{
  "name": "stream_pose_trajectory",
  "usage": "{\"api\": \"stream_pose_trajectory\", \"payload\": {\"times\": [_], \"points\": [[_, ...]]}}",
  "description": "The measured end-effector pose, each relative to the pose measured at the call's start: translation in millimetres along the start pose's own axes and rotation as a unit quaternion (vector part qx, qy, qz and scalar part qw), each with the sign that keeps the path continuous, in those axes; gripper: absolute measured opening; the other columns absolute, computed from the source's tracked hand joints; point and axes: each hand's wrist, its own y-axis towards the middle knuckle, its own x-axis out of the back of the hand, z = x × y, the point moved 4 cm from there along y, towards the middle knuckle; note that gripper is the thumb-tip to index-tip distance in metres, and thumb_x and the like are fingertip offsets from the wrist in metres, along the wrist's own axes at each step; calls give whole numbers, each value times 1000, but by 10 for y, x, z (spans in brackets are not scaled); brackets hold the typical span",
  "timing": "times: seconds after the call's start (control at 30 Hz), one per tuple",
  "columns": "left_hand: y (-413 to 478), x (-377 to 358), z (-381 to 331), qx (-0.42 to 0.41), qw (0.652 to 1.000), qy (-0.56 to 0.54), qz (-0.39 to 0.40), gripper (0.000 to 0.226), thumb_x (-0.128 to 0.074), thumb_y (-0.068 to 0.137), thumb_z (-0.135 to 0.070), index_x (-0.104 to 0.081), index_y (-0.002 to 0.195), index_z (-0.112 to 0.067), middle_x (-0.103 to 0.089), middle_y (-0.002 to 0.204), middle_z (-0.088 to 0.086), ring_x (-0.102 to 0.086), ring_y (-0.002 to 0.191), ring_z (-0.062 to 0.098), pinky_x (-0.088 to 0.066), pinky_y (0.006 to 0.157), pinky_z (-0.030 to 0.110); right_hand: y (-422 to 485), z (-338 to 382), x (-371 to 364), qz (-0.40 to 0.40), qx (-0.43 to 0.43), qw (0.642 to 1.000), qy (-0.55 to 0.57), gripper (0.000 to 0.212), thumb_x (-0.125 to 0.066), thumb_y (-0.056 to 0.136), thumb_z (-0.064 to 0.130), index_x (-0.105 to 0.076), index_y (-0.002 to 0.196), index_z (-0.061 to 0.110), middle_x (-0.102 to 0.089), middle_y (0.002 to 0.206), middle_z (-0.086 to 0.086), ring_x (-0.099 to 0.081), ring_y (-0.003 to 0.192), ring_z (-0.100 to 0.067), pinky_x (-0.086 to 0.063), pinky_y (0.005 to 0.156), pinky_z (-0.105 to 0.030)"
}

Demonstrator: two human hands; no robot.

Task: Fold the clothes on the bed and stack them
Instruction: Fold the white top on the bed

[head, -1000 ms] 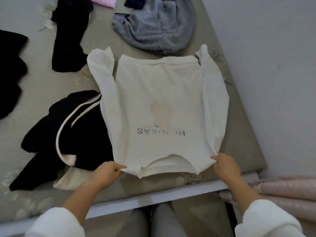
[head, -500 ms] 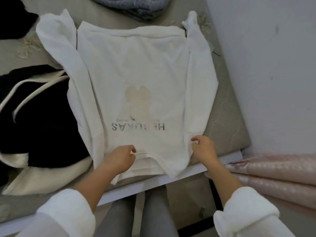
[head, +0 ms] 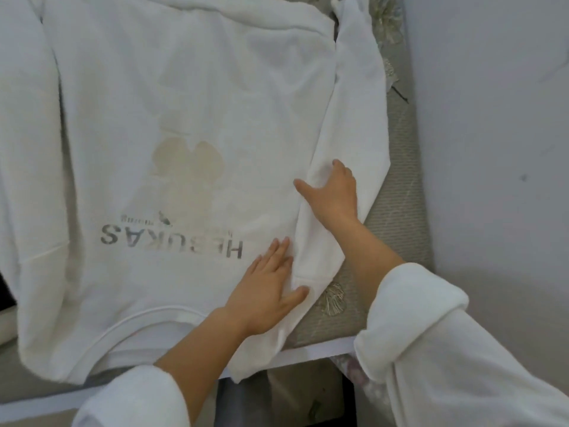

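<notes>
Bedroom in a home: grey bed cover with leaf shapes (head: 397, 217), white bed edge (head: 320, 349), plain pale wall (head: 492, 118) beside, white printed sweatshirt (head: 184, 103) spread on top.

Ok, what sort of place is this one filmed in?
Most likely a home bedroom: a white sweatshirt lies spread out on a bed with a grey embroidered cover, and the bed sits beside a plain wall.
</notes>
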Motion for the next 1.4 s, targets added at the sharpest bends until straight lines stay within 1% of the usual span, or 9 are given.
{"api": "stream_pose_trajectory", "payload": {"times": [0.13, 0.2, 0.37, 0.67, 0.87, 1.13, 1.23, 1.3, 1.4], "points": [[83, 2, -158, 1, 997, -21, -78, 46, -56, 91, -36, -55, 127, -9, -16, 158, -1, -11, 146, 15, -11, 113, 20, 259, -174, 172, -28, -46, 997, 63, 7, -57, 79, 4, -59, 83, 9, -60, 86, -7, -56, 79, -23, -44, 63, -26], [99, 18, -277, -43, 997, -12, -63, 43, -60, 88, -28, -56, 127, -12, -31, 152, -3, -21, 144, 15, -13, 112, 18, 296, -415, 384, -103, -97, 977, 159, 29, -48, 75, -3, -35, 56, 15, -38, 57, 0, -36, 55, -17, -28, 43, -21], [80, -177, -573, -128, 988, 55, 67, 24, -58, 85, -22, -57, 108, -15, -23, 157, -4, -9, 147, 14, -14, 117, 29, -79, -1196, 658, -103, -314, 907, 261, 18, -44, 88, 1, -48, 73, 11, -43, 65, 2, -48, 70, -18, -39, 56, -23], [222, -364, -571, -84, 983, 114, 118, 32, -61, 82, -41, -58, 108, -22, -17, 159, -8, -6, 147, 13, -12, 117, 29, 448, -767, 744, -63, -130, 969, 202, 58, -75, 75, 24, -48, 124, 9, -53, 113, 0, -55, 100, -18, -47, 81, -30], [198, -283, -666, -11, 999, -16, 50, 89, -67, 72, -44, -15, 142, -30, 2, 154, -10, -40, 127, 24, -43, 98, 32, 408, -640, 1077, 30, -247, 769, 589, 27, -53, 93, 27, -65, 99, 4, -70, 83, -11, -65, 76, -25, -51, 77, -33], [183, -242, -740, 55, 984, -76, 153, 107, -67, 79, -40, 13, 149, -35, -6, 161, 4, -43, 129, 30, -35, 100, 27, -416, -310, 1490, -34, -120, 620, 774, 47, -32, 101, 37, -55, 132, 10, -69, 116, -10, -66, 105, -28, -52, 91, -41], [131, -211, -682, 65, 979, -103, 162, 106, -65, 81, -28, 15, 150, -30, -26, 155, 9, -46, 126, 29, -32, 90, 21, -349, 183, 1309, -110, -104, 689, 709, 44, -40, 99, 42, -59, 126, 12, -67, 118, -8, -62, 111, -24, -46, 100, -41], [107, -154, -583, 80, 976, -141, 147, 91, -61, 85, -18, 0, 153, -24, -38, 148, 8, -46, 126, 26, -30, 90, 18, -293, 665, 1152, -151, -19, 814, 561, 37, -45, 99, 34, -57, 126, 10, -67, 116, -2, -62, 108, -10, -49, 98, -32], [10, -167, -379, 124, 969, -142, 160, 60, -57, 90, -12, -32, 144, -15, -43, 143, 10, -43, 128, 26, -32, 100, 24, -290, 1407, 593, -6, 220, 939, 265, 53, -47, 95, 24, -36, 147, 22, -67, 109, 2, -63, 91, -5, -50, 85, -22]]}}
